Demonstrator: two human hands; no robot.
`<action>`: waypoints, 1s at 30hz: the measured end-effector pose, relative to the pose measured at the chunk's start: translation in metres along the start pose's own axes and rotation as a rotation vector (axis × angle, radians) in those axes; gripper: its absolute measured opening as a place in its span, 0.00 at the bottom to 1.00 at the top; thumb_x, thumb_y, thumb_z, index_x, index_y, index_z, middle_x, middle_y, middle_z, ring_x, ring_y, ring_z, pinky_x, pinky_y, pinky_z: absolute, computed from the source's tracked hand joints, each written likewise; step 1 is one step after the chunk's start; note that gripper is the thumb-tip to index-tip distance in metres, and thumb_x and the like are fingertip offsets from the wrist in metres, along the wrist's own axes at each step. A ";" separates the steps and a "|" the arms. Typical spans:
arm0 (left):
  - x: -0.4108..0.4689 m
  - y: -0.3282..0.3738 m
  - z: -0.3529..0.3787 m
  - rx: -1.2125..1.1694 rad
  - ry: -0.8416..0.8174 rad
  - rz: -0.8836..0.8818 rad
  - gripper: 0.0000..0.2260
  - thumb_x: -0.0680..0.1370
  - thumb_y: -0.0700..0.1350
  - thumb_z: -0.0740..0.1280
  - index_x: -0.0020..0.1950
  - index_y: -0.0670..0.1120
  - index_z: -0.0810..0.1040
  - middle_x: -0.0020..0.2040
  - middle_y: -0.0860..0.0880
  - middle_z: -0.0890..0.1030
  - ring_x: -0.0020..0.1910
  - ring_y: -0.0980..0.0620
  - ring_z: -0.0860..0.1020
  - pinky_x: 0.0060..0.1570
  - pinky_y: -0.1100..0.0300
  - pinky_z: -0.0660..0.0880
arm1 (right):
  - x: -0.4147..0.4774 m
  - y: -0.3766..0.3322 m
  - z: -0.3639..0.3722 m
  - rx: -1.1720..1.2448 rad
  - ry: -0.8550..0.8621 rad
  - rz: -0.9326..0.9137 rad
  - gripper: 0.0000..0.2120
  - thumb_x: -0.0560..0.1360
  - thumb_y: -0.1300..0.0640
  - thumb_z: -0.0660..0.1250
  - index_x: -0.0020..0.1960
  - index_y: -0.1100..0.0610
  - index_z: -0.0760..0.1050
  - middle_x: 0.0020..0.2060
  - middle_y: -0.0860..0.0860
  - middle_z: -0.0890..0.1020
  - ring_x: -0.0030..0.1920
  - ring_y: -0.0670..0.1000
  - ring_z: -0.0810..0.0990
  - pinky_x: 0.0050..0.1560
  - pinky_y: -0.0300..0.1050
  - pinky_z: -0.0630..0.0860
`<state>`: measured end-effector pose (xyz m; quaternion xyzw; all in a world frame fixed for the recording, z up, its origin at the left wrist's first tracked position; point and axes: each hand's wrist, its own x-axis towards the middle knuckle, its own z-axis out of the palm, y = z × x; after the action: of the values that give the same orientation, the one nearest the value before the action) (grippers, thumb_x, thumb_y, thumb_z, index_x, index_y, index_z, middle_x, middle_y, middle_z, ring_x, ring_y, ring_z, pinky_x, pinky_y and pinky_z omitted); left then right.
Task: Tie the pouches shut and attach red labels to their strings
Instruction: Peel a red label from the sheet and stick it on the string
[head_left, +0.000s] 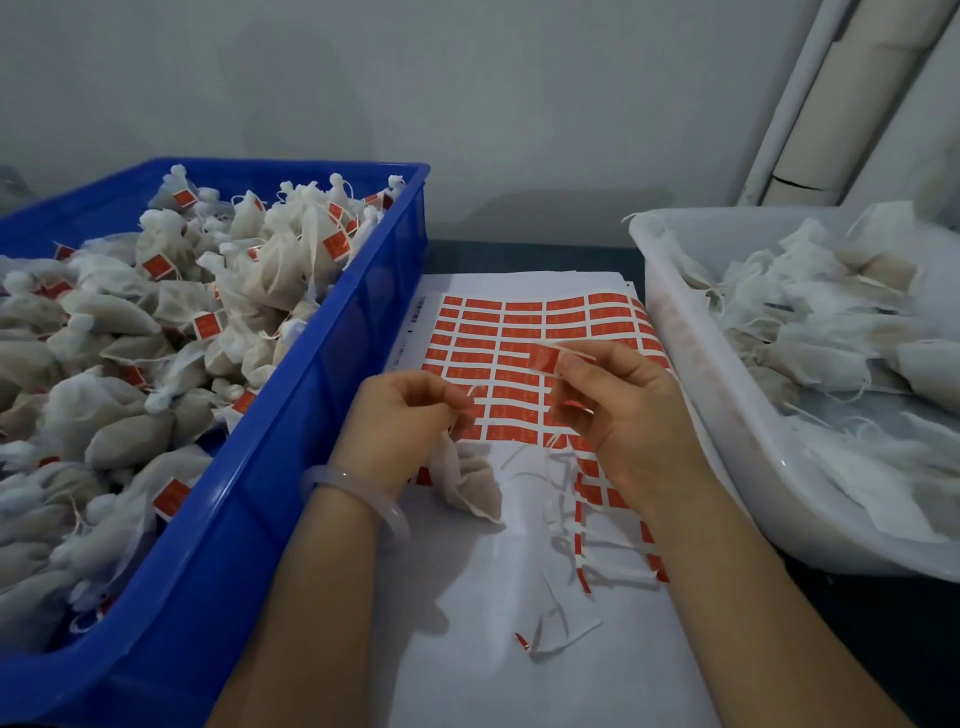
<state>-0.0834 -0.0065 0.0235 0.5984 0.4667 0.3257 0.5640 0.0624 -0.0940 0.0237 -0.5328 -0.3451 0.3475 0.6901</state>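
A white mesh pouch filled with beige powder hangs just below my left hand, which pinches its thin string between curled fingers. My right hand pinches a peeled red label by one edge, holding it above the sheet of red labels. The label and the string end are a short gap apart. The label sheet lies flat on white paper between two bins.
A blue crate on the left holds several tied pouches with red labels. A translucent white tub on the right holds several untied pouches. Peeled white backing strips litter the paper in front. A grey wall stands behind.
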 end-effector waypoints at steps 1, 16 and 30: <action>0.000 -0.001 -0.001 0.019 -0.007 -0.028 0.10 0.75 0.37 0.68 0.37 0.48 0.82 0.36 0.56 0.81 0.30 0.59 0.81 0.23 0.71 0.72 | 0.000 0.000 0.000 -0.003 -0.011 0.001 0.13 0.63 0.46 0.68 0.45 0.50 0.81 0.43 0.43 0.85 0.46 0.47 0.84 0.41 0.40 0.80; -0.006 0.003 0.007 -0.024 -0.018 0.121 0.12 0.74 0.37 0.69 0.42 0.55 0.82 0.42 0.60 0.82 0.37 0.65 0.80 0.27 0.71 0.73 | -0.003 0.003 0.004 -0.080 -0.029 0.046 0.06 0.69 0.50 0.69 0.45 0.49 0.80 0.43 0.43 0.84 0.46 0.48 0.83 0.44 0.40 0.80; -0.016 0.003 0.022 -0.097 -0.212 0.348 0.18 0.74 0.33 0.67 0.53 0.56 0.79 0.45 0.60 0.83 0.44 0.59 0.82 0.37 0.71 0.76 | -0.003 0.005 0.007 -0.002 -0.152 -0.003 0.13 0.64 0.51 0.72 0.47 0.51 0.83 0.45 0.51 0.85 0.47 0.53 0.84 0.43 0.45 0.80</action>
<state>-0.0685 -0.0289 0.0254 0.6732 0.2781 0.3755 0.5732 0.0543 -0.0918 0.0199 -0.5048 -0.3978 0.3857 0.6620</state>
